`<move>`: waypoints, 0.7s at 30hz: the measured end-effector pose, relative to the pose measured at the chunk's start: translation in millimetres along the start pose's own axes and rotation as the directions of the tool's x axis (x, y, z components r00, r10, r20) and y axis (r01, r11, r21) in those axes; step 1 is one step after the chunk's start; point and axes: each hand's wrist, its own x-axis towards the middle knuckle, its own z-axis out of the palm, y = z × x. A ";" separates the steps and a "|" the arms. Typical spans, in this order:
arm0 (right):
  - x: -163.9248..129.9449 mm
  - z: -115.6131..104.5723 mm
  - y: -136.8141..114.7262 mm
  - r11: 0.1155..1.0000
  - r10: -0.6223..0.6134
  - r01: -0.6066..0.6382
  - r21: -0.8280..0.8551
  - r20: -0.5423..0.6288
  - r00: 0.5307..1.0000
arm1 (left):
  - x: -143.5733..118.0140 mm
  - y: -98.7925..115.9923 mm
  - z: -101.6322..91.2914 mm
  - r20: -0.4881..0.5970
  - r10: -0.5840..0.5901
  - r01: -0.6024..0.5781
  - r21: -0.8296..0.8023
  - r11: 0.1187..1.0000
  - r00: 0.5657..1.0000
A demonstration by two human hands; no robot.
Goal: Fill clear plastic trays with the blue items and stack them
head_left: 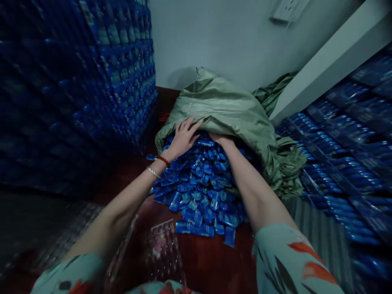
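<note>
Evidently my left hand [183, 139] spreads open at the green sack [220, 104]; my right hand [226, 141], partly under it, I can't read. Lifting it might send blue packets [196, 179], heaped at its mouth, sliding.

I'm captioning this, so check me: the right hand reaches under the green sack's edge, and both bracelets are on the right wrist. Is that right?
Not quite: the head view shows both bracelets on the left wrist. The right hand does reach under the edge of the green sack.

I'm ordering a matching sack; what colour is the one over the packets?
The sack is dull greyish green; it shows best in the head view.
</note>
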 end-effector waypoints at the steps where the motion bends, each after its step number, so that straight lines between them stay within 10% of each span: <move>1: -8.3 4.2 -2.1 1.000 0.018 -0.018 0.001 -0.016 1.000 | -19.4 5.7 -5.6 -0.027 -0.088 0.086 -0.063 0.994 0.996; 6: -48.6 13.3 -14.6 0.997 0.071 -0.072 -0.007 -0.033 0.997 | -154.6 45.9 -34.5 0.031 -0.350 0.343 -0.296 0.892 0.936; 11: -85.1 8.6 -33.2 0.998 0.057 -0.056 -0.037 0.034 0.998 | -251.2 81.5 -48.2 0.321 -0.280 0.336 -0.135 0.932 0.905; 16: -137.8 15.0 -63.0 0.965 0.262 -0.259 0.047 -0.068 0.963 | -214.7 77.6 -27.6 0.363 -0.144 0.142 0.032 0.989 0.920; 21: -172.5 34.3 -87.4 0.970 0.240 -0.242 -0.013 -0.077 0.968 | -172.0 53.2 -3.5 0.535 -0.116 0.090 0.074 0.993 0.837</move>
